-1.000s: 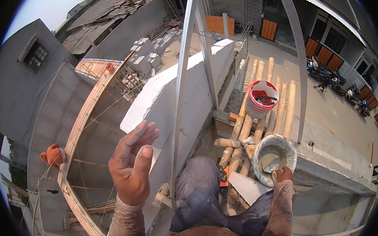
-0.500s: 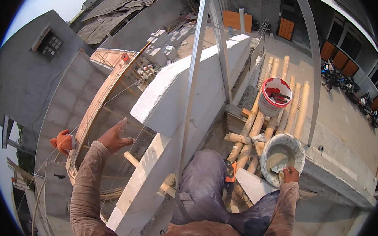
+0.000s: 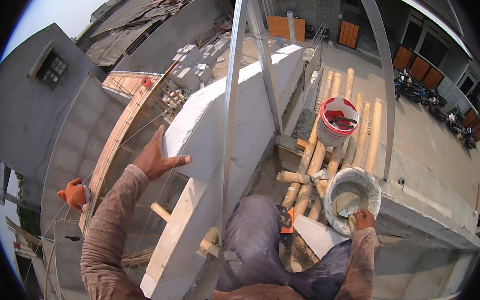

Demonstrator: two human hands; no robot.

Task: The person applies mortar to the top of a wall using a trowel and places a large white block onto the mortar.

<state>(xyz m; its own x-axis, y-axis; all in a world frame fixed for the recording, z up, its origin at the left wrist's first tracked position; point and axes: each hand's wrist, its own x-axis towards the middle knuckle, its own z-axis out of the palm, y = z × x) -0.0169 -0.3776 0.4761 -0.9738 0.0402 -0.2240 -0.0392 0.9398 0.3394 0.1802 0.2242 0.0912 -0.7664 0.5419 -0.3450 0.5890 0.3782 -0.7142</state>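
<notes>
My left hand (image 3: 157, 158) is spread at the near end of the top white block (image 3: 208, 124) of a wall. Its fingers point up along the end face, and the thumb stretches across the block's lower corner. It appears to touch the block. At the right, my right hand (image 3: 363, 220) is closed round the handle of a trowel (image 3: 347, 208). The trowel's blade dips into grey wet mortar inside a round bucket (image 3: 377, 196) with a mortar-crusted rim. Beside my knee lies a pale cut block piece (image 3: 323, 236), and an orange-handled saw (image 3: 286, 220), partly hidden.
Bamboo poles (image 3: 371, 133) form a platform under a red-and-white bucket (image 3: 335, 135) holding tools. Upright metal studs (image 3: 229, 98) cross in front of me. Thin strings run at the left near an orange bag (image 3: 73, 194). A concrete ledge (image 3: 425, 213) borders the right side.
My left hand has moved from open air beside the wall up to the top block's end. My right hand stays on the trowel in the bucket. The view has shifted slightly.
</notes>
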